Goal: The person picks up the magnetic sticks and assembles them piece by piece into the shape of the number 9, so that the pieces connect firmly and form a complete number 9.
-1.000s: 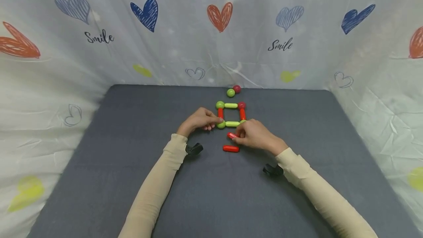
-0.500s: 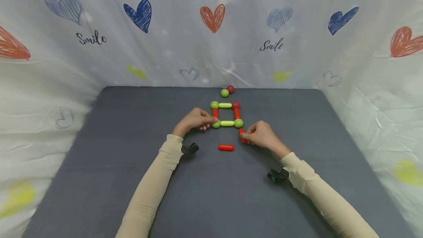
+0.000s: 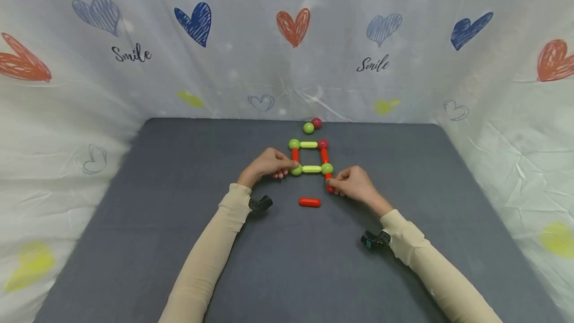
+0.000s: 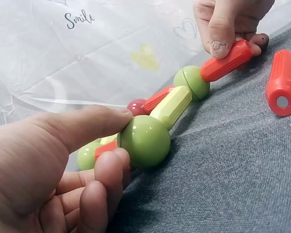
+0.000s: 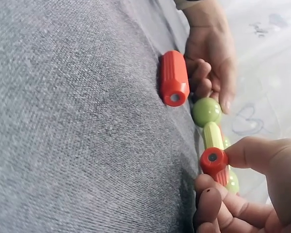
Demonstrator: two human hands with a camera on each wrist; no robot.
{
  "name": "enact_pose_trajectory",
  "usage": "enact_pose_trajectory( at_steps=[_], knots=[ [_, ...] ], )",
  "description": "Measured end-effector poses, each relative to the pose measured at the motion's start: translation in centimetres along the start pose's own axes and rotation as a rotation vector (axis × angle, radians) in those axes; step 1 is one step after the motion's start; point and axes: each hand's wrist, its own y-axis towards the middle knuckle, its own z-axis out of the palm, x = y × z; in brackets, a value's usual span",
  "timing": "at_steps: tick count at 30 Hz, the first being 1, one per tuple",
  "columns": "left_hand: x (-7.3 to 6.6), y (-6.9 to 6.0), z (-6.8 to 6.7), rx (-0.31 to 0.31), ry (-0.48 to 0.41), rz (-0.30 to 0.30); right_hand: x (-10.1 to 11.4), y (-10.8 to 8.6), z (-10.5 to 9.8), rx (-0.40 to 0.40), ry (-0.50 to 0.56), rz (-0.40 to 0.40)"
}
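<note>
A square of rods and balls lies on the grey cloth: yellow-green rods (image 3: 311,169) at front and back, red rods at the sides, three green balls and one red ball (image 3: 323,144). My left hand (image 3: 270,163) pinches the front-left green ball (image 4: 145,141) between thumb and fingers. My right hand (image 3: 356,183) pinches a red rod (image 4: 227,60), whose far end touches the front-right green ball (image 4: 191,82). In the right wrist view that rod (image 5: 214,161) points end-on to the camera. Another red rod (image 3: 310,202) lies loose in front of the square.
Behind the square, a loose green ball (image 3: 308,128) and red ball (image 3: 316,123) lie side by side near the back edge of the grey cloth (image 3: 202,138). A white curtain with printed hearts (image 3: 293,27) stands behind and at both sides.
My right hand has moved the red rod from in front of the square rightward and turned it to point at the front-right green ball, which it now meets. My left hand has stayed at its ball.
</note>
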Motion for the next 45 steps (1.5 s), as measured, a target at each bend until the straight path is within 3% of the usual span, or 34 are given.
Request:
enact_pose_trajectory(
  at_steps=[5, 8, 12, 15, 19, 21, 25, 29, 33, 37, 39, 42, 45],
  knots=[
    [0.4, -0.8, -1.0, 0.009, 0.044, 0.009, 0.5, 0.0, 1.0, -0.010, 0.015, 0.008],
    [-0.1, -1.8, -1.7, -0.068, 0.184, 0.061, 0.8, -0.6, 1.9, -0.011, 0.024, 0.027],
    [-2.3, -2.5, -2.8, -0.227, 0.402, 0.161, 1.1, -1.2, 3.0, -0.002, 0.030, 0.051],
    [-4.3, -0.8, -3.3, -0.256, 0.530, 0.213, 1.6, -1.1, 3.6, -0.016, 0.027, 0.051],
    [-5.7, 3.1, -3.5, -0.236, 0.770, 0.238, 2.5, -0.7, 4.7, -0.030, 0.005, 0.040],
    [-5.7, 4.9, -3.6, -0.207, 0.876, 0.233, 3.0, -0.5, 5.4, -0.024, -0.007, 0.044],
    [-5.0, 7.4, -4.5, -0.161, 0.990, 0.179, 4.2, 0.4, 7.0, -0.026, -0.015, 0.030],
    [-3.4, 7.9, -7.0, -0.213, 1.048, 0.160, 6.0, 2.0, 8.7, -0.027, -0.024, 0.001],
    [-2.1, 6.2, -9.4, -0.260, 1.021, 0.171, 7.4, 3.1, 10.2, -0.003, -0.025, -0.002],
    [-1.9, 1.8, -10.1, -0.298, 0.917, 0.225, 8.1, 4.0, 11.0, 0.026, -0.001, -0.012],
    [-2.1, -1.2, -9.7, -0.296, 0.871, 0.290, 8.3, 4.6, 10.9, 0.030, 0.008, -0.021],
    [-2.0, -5.4, -8.0, -0.277, 0.821, 0.383, 8.2, 5.5, 10.3, 0.013, 0.005, -0.036],
    [-1.0, -8.1, -5.9, -0.275, 0.821, 0.463, 8.0, 6.4, 9.8, -0.007, -0.001, -0.046]
  ],
)
